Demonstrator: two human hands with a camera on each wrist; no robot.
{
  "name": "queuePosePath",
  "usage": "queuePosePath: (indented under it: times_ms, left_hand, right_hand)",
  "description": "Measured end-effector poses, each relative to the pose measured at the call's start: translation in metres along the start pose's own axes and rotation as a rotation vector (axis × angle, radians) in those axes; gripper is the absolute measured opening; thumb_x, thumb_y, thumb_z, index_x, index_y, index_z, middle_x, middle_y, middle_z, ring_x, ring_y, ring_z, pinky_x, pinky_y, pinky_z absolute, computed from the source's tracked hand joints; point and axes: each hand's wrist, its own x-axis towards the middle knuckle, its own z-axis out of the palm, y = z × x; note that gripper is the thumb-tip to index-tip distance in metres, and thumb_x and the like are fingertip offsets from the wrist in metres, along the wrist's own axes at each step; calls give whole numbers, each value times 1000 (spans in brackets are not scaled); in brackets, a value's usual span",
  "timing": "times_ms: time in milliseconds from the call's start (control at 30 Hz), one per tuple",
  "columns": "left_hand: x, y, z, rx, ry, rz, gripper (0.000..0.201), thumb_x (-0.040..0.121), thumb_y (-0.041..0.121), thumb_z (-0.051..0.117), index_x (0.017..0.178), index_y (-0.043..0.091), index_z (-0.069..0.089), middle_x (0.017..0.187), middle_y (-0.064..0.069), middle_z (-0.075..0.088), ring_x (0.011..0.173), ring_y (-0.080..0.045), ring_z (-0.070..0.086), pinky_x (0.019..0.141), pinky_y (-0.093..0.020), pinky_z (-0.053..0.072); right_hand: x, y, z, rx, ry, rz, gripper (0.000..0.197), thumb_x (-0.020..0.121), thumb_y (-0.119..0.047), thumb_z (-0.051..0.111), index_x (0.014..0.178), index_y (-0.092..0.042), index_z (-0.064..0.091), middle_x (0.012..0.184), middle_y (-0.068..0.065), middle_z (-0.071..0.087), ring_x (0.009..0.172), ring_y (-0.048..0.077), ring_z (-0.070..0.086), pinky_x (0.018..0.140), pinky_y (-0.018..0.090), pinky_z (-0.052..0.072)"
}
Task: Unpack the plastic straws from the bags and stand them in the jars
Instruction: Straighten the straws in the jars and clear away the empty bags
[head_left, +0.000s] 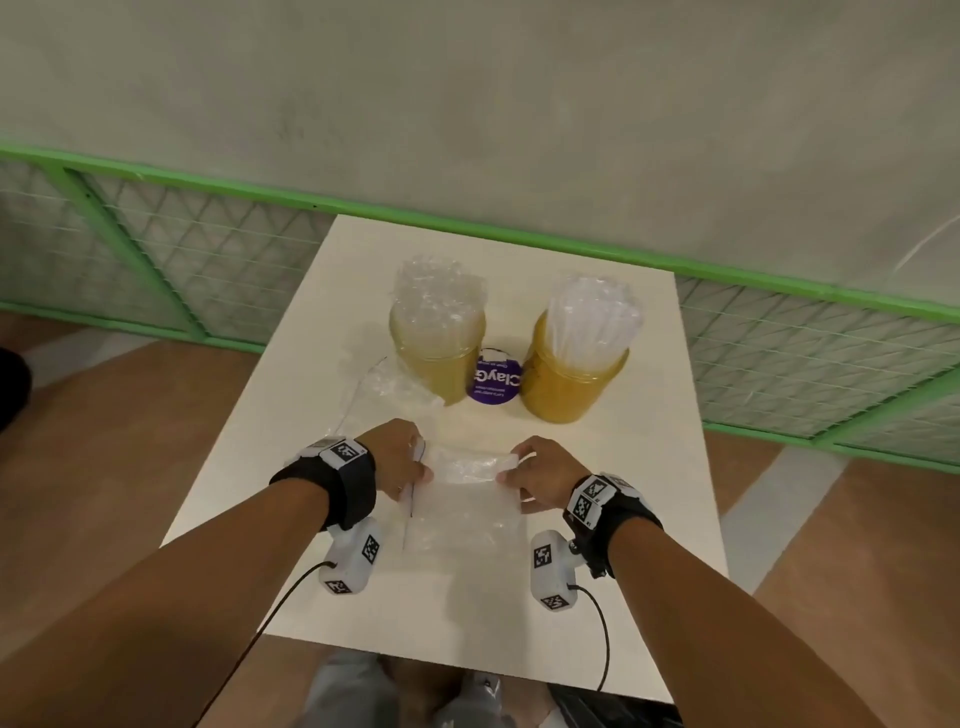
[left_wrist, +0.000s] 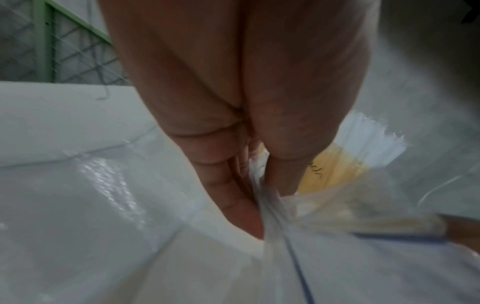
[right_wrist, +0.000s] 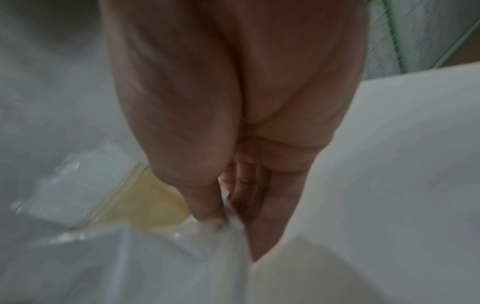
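Straws (head_left: 592, 317): both jars filled, 1 bag in hand.
2 jars (head_left: 566, 384) at the far tabletop (head_left: 649, 467) each hold upright straws. Left hand (head_left: 397, 460) and right hand (head_left: 540, 475) pinch opposite ends of a clear bag (head_left: 462, 499); contents cannot be told. A second bag (head_left: 384, 389) lies near the left jar.

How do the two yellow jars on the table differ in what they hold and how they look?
The left jar holds clear, glossy straws, apparently under crinkled wrap; the right jar holds milky white straws, fanned and bare. The left jar looks paler, the right a deeper yellow. Both stand upright, filled, either side of a purple label.
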Motion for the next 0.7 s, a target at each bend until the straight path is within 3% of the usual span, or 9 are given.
queuePosePath:
  times_ms: [67, 133, 233, 333, 400, 500, 567, 633, 700]
  left_hand:
    - [-1, -20, -18, -36, 12, -56, 31, 87, 13, 74, 108, 17, 51, 104, -10, 55, 84, -33, 66, 54, -40, 59]
    - [0, -36, -39, -13, 6, -80, 32, 88, 16, 73, 111, 17, 50, 104, -10, 56, 83, -30, 65, 52, -33, 56]
    - [12, -59, -69, 155, 88, -57, 35, 86, 26, 76, 103, 11, 48, 97, -11, 63, 82, -30, 66, 64, -34, 53]
    - [33, -81, -84, 266, 242, -74, 43, 83, 40, 77, 105, 15, 50, 109, -7, 59, 92, -22, 52, 77, -31, 40]
    - [50, -95, -85, 238, 278, -95, 47, 81, 42, 78, 108, 14, 51, 115, -7, 59, 96, -22, 52, 80, -31, 41]
    - [72, -117, -77, 311, 241, -101, 65, 82, 42, 78, 126, 7, 46, 128, -13, 52, 114, -30, 53, 92, -37, 45]
    - [83, -126, -73, 353, 231, -81, 71, 83, 43, 76, 131, 4, 42, 131, -14, 47, 119, -32, 51, 95, -38, 43]
    - [92, -133, -73, 362, 209, -44, 59, 84, 42, 74, 123, 6, 48, 126, -14, 51, 114, -32, 53, 94, -39, 45]
    - [96, -132, -75, 333, 187, -24, 43, 86, 39, 72, 111, 9, 54, 119, -13, 57, 108, -32, 55, 92, -39, 46]
  right_hand:
    - [8, -13, 22, -77, -38, 5, 32, 90, -10, 76, 111, -14, 52, 110, 12, 65, 77, 20, 67, 66, 33, 60]
    - [19, -26, 43, -149, -52, 3, 38, 87, -16, 81, 112, -15, 53, 104, 10, 67, 75, 19, 67, 76, 37, 61]
    - [42, -37, 78, -103, -25, 28, 49, 83, -17, 84, 120, -13, 51, 108, 15, 66, 72, 22, 64, 81, 39, 61]
    - [65, -42, 107, -44, 54, 60, 72, 83, -21, 84, 141, -9, 41, 116, 17, 64, 72, 21, 66, 82, 39, 63]
    - [77, -40, 119, -40, 93, 78, 81, 85, -24, 83, 148, -12, 33, 114, 19, 66, 74, 22, 69, 77, 36, 63]
    - [96, -33, 133, -41, 127, 93, 74, 83, -32, 82, 145, -22, 42, 103, 14, 72, 70, 23, 71, 75, 38, 64]
    - [107, -28, 139, -130, 168, 75, 64, 79, -40, 81, 137, -28, 56, 106, 7, 74, 82, 27, 74, 83, 44, 63]
    - [108, -26, 143, -186, 223, 18, 45, 84, -33, 78, 126, -24, 65, 107, 3, 71, 97, 30, 72, 89, 45, 60]
    - [108, -26, 145, -104, 241, -13, 26, 89, -24, 75, 110, -13, 65, 96, 6, 66, 90, 33, 72, 82, 47, 62]
